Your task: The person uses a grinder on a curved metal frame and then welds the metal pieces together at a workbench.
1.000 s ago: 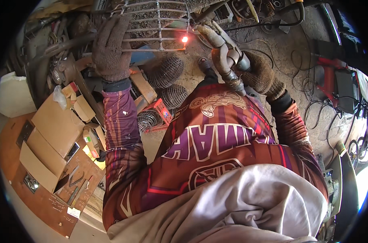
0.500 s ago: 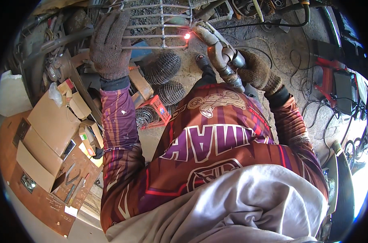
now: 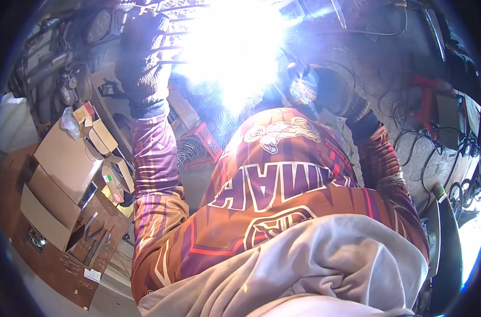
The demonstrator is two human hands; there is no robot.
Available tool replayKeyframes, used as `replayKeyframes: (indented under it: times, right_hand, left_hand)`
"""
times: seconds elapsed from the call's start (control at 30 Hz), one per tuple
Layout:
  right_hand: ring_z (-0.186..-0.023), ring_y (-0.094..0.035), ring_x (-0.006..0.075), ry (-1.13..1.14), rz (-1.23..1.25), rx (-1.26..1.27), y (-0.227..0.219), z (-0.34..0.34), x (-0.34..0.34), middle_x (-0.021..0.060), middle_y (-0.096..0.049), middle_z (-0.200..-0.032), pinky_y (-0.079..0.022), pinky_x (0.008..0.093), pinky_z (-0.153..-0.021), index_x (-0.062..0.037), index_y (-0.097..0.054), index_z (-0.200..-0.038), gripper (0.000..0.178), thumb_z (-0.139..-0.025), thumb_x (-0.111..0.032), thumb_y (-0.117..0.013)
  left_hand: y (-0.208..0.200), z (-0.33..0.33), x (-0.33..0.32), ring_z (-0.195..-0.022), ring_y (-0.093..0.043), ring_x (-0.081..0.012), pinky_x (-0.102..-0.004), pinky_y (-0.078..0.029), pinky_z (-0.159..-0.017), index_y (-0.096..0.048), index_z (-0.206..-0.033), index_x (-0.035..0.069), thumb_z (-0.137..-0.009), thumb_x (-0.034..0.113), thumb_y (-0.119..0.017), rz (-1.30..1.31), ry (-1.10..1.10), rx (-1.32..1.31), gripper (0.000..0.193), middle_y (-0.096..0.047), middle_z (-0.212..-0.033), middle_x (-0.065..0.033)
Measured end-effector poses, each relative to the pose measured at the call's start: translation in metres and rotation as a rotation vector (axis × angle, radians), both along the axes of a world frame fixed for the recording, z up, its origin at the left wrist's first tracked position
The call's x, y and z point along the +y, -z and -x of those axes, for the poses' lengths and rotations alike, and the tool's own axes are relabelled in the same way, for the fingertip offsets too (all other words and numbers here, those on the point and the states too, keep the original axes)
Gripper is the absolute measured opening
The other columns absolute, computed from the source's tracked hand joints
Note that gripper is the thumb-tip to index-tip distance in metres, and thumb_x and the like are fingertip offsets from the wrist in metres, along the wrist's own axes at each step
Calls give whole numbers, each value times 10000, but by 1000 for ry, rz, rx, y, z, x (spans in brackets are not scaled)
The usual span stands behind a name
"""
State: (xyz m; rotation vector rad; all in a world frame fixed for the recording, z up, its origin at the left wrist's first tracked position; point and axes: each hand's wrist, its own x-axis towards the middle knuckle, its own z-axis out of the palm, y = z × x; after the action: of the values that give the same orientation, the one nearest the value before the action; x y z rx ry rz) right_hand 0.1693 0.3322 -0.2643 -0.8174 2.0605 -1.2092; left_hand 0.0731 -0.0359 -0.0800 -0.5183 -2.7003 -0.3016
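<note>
My left hand [image 3: 142, 63], in a knitted work glove, is closed round the left side of a welded wire grille [image 3: 170, 48]. Only the ends of the grille's bars show beside my fingers; a blinding white arc glare covers the rest. My right hand [image 3: 340, 94], also gloved, grips a welding torch [image 3: 303, 89] that points up and left into the glare. The torch's tip and the spot it meets are lost in the light. Below the glare, wire coils [image 3: 193, 150] stand in and around a red crate [image 3: 207, 140].
On the left, a brown board [image 3: 66, 274] carries an open cardboard box [image 3: 66, 158] and several hand tools [image 3: 95, 245]. Cables [image 3: 404, 134] snake over the floor at the right, near a red-framed machine [image 3: 426, 103]. A grey cloth [image 3: 325, 264] hangs in front of my chest.
The small red glow at the grille's corner has become a huge white arc flash. It hides most of the grille and the torch's front. Both hands stay nearly in place.
</note>
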Motion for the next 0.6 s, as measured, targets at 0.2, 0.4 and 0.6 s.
replayKeyframes:
  times: [0.2,0.4,0.6]
  right_hand:
    - [-961,-617,172,234,873,-998,36,-13,5,100,-606,-1148,-548,311,-817,-15,-529,-1315,353,-993,-146,-594]
    - [-1109,-602,219,239,851,-1064,-5,5,9,106,-640,-1133,-507,365,-955,-5,-527,-1352,529,-883,-125,-740]
    - [-1113,-642,234,506,215,-7,-46,-10,13,148,-657,-1228,-517,368,-958,-3,-546,-1354,503,-914,-195,-697]
  left_hand:
    - [-5,-5,-6,-1167,-647,-252,-357,-528,-1005,-554,-1348,-25,-986,117,-564,142,-55,-25,390,-649,-1302,-151]
    - [-16,-6,7,-1182,-638,-260,-356,-518,-1013,-604,-1313,7,-967,114,-587,69,85,33,363,-651,-1303,-141]
    - [-19,-1,8,-1197,-628,-269,-356,-508,-1021,-655,-1277,40,-948,111,-609,95,168,86,340,-654,-1304,-131]
